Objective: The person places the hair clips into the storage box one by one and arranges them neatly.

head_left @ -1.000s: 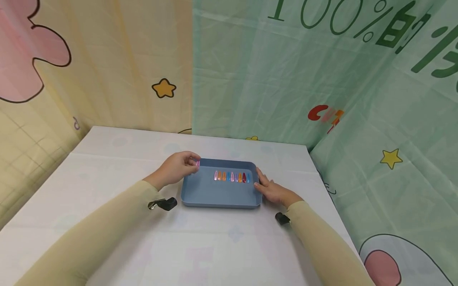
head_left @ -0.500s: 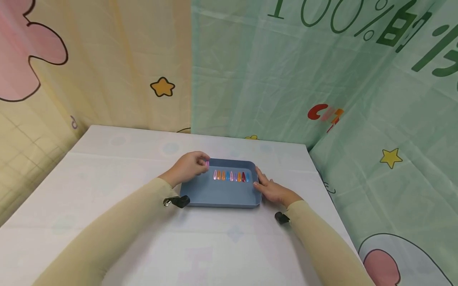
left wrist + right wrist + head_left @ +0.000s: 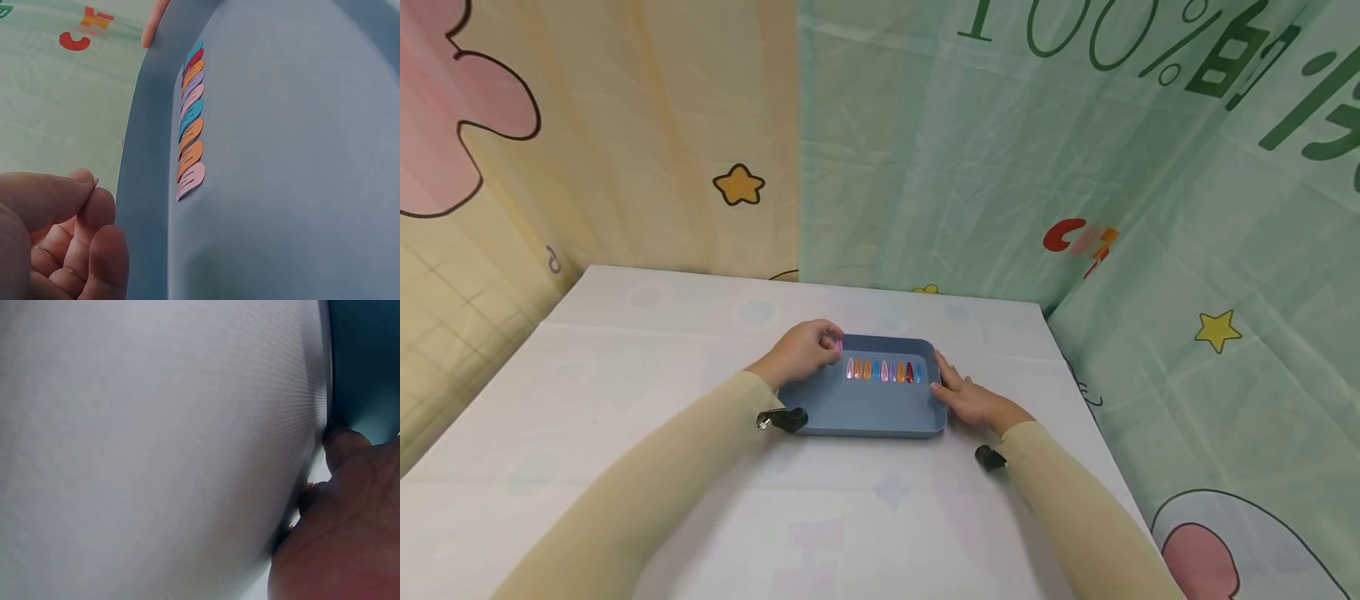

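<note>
In the head view, my left hand (image 3: 805,348) is over the far left corner of a blue-grey tray (image 3: 865,412). Its thumb and index finger pinch a pink hair clip (image 3: 839,344), of which only a small tip shows between the fingertips in the left wrist view. Inside the tray, several teardrop snap hair clips (image 3: 884,371) lie side by side in one row, coloured pink, orange, blue, purple and red. The pink clip (image 3: 192,180) at the left end of that row is closest to my left hand. My right hand (image 3: 976,402) rests against the tray's right rim, fingers extended.
A white patterned cloth (image 3: 850,517) covers the table under the tray. Printed curtains (image 3: 925,167) stand behind the table and along both sides. A black wrist camera (image 3: 790,419) hangs at the left cuff, and another black camera (image 3: 990,457) at the right.
My left hand has moved right with the pink hair clip, from the tray's left edge to over its far left corner. The right hand, the tray and the row of clips stay put.
</note>
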Tool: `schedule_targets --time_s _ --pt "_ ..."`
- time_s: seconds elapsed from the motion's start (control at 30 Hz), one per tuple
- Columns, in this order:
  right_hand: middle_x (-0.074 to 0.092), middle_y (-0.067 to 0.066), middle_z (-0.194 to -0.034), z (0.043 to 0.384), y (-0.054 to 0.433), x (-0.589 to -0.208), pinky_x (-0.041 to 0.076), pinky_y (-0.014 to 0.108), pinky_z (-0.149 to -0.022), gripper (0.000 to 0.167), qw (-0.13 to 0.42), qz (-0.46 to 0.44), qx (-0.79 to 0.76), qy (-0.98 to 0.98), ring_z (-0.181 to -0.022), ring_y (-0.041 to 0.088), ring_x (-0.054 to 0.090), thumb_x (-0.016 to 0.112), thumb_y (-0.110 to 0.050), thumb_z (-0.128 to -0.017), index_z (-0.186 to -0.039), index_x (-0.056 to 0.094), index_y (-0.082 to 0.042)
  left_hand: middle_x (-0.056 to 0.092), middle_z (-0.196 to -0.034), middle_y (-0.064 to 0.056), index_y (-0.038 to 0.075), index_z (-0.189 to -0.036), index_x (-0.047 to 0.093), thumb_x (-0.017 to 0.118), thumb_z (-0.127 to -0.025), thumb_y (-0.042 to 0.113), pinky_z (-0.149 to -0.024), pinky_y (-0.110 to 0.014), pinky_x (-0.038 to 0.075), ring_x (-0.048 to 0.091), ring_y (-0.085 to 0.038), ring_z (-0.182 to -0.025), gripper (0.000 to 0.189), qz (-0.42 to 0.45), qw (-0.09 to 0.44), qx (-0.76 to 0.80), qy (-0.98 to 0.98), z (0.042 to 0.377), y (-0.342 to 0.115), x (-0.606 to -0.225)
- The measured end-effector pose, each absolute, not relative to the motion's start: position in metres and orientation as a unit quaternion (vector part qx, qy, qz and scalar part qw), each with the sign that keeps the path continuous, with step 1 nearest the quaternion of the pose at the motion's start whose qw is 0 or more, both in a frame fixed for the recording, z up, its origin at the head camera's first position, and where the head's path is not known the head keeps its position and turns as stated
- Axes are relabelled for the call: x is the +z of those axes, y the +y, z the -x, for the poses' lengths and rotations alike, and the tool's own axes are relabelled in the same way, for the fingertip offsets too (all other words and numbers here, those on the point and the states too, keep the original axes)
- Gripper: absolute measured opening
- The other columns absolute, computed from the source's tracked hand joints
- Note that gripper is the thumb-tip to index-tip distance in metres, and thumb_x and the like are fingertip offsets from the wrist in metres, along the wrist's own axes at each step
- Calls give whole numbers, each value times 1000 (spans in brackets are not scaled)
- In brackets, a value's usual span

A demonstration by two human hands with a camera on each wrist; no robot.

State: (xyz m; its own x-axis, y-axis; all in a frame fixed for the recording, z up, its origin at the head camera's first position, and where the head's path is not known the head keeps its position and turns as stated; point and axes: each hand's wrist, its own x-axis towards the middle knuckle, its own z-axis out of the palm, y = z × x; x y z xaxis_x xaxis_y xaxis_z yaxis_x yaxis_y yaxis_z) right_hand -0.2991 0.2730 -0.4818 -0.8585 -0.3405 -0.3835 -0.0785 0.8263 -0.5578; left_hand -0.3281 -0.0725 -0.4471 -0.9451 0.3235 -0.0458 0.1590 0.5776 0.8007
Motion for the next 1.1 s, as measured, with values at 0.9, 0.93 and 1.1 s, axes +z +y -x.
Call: schedule_targets --time_s 0.9,0.93,1.1 --pt "-7 10 -178 298 274 -481 -5 68 -127 76 245 110 -283 921 -161 48 -10 30 -55 -112 -168 -15 -30 69 -95 -6 4 -128 70 71 -97 11 -70 -27 47 61 -16 -81 32 -132 112 379 909 331 -62 -462" --pt "-7 10 -178 298 273 -481 -4 68 -127 76 245 111 -282 921 -161 48 -10 30 -55 -112 -168 -15 -30 70 -95 -6 4 -128 71 72 -97 11 -69 -27 47 61 -16 -81 32 -131 113 376 910 331 -62 -462" --pt "-6 9 -178 299 274 -481 -5 67 -127 78 245 115 -278 921 -162 46 -10 32 -55 -112 -168 -15 -29 71 -98 -6 6 -126 71 73 -96 12 -69 -27 47 62 -17 -82 31 -127 121 357 917 334 -61 -465"
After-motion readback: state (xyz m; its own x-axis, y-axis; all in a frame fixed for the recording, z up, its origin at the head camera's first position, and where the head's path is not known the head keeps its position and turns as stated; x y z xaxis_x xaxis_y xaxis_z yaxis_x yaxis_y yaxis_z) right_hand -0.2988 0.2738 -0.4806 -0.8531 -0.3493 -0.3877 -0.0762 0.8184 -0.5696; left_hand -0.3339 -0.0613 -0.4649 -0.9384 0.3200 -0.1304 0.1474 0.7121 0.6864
